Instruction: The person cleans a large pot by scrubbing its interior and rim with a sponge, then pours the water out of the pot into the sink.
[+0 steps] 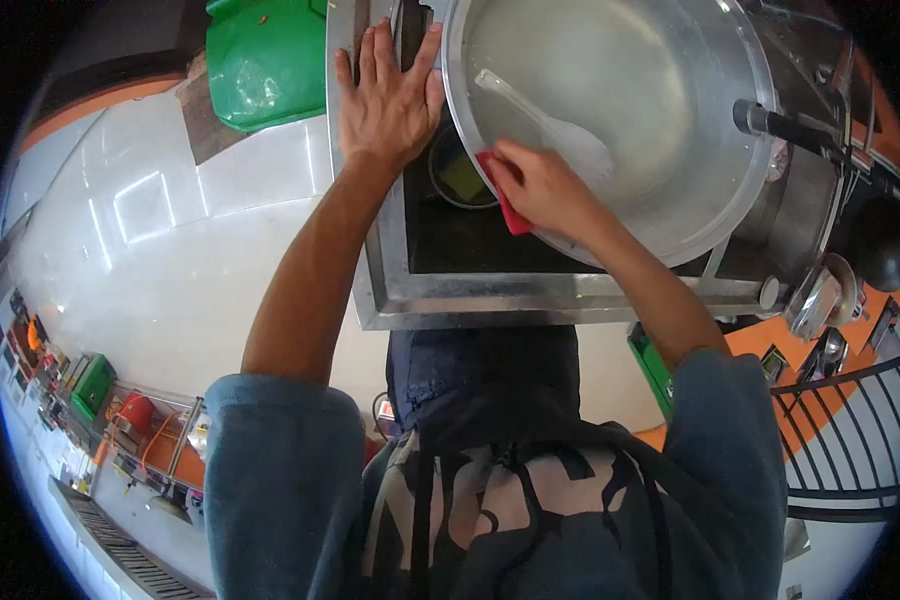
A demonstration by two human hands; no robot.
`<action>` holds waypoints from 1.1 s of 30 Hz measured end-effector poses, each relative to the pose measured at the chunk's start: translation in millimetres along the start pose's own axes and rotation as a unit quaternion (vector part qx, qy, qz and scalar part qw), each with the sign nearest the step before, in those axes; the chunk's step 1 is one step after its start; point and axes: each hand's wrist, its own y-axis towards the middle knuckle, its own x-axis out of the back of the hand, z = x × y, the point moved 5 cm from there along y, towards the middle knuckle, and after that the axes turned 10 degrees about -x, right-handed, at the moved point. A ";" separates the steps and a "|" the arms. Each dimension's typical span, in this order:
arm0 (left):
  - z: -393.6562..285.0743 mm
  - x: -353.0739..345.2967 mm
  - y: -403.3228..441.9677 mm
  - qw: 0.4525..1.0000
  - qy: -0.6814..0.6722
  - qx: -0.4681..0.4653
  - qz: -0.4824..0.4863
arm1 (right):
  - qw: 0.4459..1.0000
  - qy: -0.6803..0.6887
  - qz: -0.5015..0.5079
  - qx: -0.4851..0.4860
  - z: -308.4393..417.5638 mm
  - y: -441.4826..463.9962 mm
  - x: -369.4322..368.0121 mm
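Observation:
My left hand (385,100) lies flat with its fingers spread on the metal edge of the stove (390,300), left of a large metal pot (760,190). My right hand (550,190) is closed on a red cloth (510,208), pressed against the pot's near left rim. Cloudy liquid (610,60) fills part of the pot. A white ladle (575,145) rests in it, its handle pointing up and left; my right hand is just below it. Beneath the pot's left side, a round dish (462,178) with something yellow-green in it shows on the dark recessed surface.
A green bin (265,65) stands at the upper left on the pale tiled floor (150,240). A faucet-like black handle (785,127) reaches over the pot's right rim. Metal bowls (835,290) and a black rack (850,430) are at the right.

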 end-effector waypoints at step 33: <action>-6.4 9.5 5.5 0.998 -0.001 0.002 0.064 | 0.919 0.079 -0.386 -0.019 16.7 179.7 72.0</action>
